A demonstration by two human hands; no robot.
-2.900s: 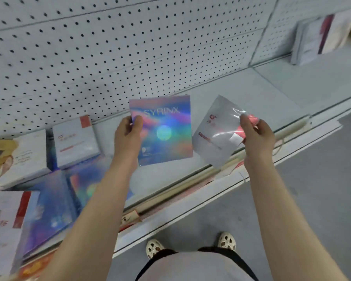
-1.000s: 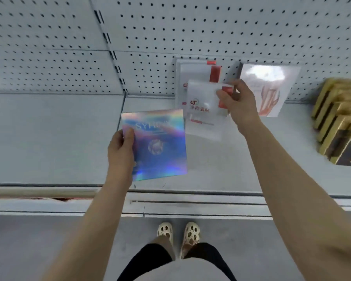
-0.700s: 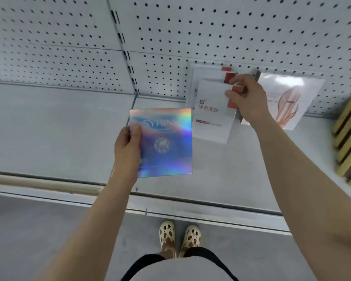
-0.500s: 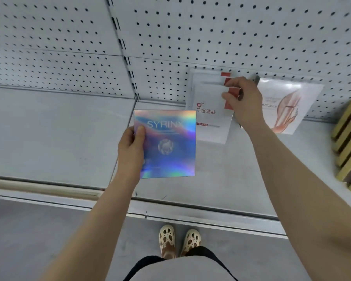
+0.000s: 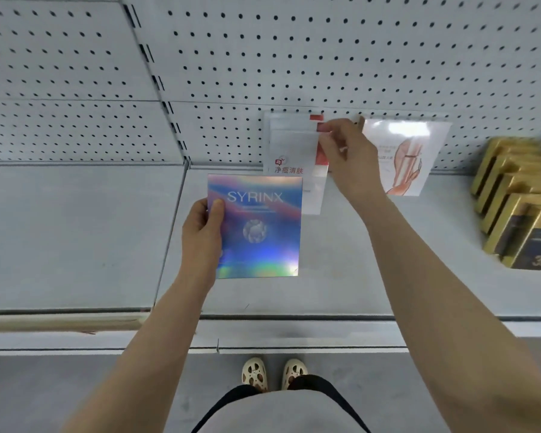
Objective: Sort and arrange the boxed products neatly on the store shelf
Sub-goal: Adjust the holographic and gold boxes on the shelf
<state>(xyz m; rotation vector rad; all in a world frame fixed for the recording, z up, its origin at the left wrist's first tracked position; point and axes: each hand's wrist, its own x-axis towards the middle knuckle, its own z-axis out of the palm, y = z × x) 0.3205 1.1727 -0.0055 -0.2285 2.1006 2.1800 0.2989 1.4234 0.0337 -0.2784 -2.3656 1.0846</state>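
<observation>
The left hand (image 5: 202,232) grips a flat square box with a shimmering holographic blue-and-pink face printed "SYRINX" (image 5: 256,228) by its left edge, thumb pressed on the front and fingers curled behind, holding it upright in the air above the pale grey metal store shelf (image 5: 75,232), face toward the camera. The right hand (image 5: 349,157) reaches further back and pinches the red upper right corner of a flat white box with red trim and red Chinese lettering (image 5: 289,151), which stands near the rear of the shelf in front of the white perforated back panel (image 5: 294,57); a second white, red-cornered box (image 5: 294,117) seems to stand right behind it, only its top edge showing. The holographic box overlaps the white box's lower left part in this view. Just to the right of the right hand, a glossy white box printed with a reddish leg illustration (image 5: 409,157) leans against the back panel. At the far right, a row of gold-and-black boxes (image 5: 519,207) stands on the shelf, well apart from both hands. Below the shelf edge, the person's cream perforated shoes (image 5: 274,373) stand on the grey floor (image 5: 75,392).
</observation>
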